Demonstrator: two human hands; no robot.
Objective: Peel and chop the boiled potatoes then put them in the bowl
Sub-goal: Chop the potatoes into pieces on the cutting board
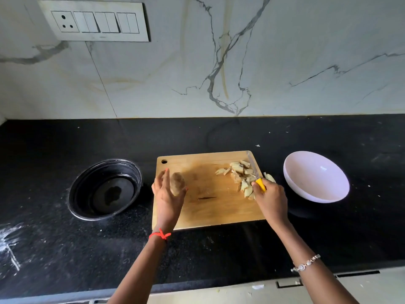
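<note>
Potato [178, 183], unpeeled, centre-left, loosely held in my left hand [166, 200]; right hand [270, 199] clamped on knife [254, 170]. Risk: slack hold, it rolls.

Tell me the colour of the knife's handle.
Yellow: the steel-bladed knife's handle, gripped by the right hand, shows best in the head view.

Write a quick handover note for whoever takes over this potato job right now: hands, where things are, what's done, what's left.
Left hand holds the whole potato at the left end of the cutting board.
Right hand grips the yellow-handled knife, blade among the chopped pieces at the board's right end.
White bowl, right of the board, is empty.
Done: one batch chopped.
Left: peel if needed and chop the whole potato, then move all pieces into the bowl.
</note>
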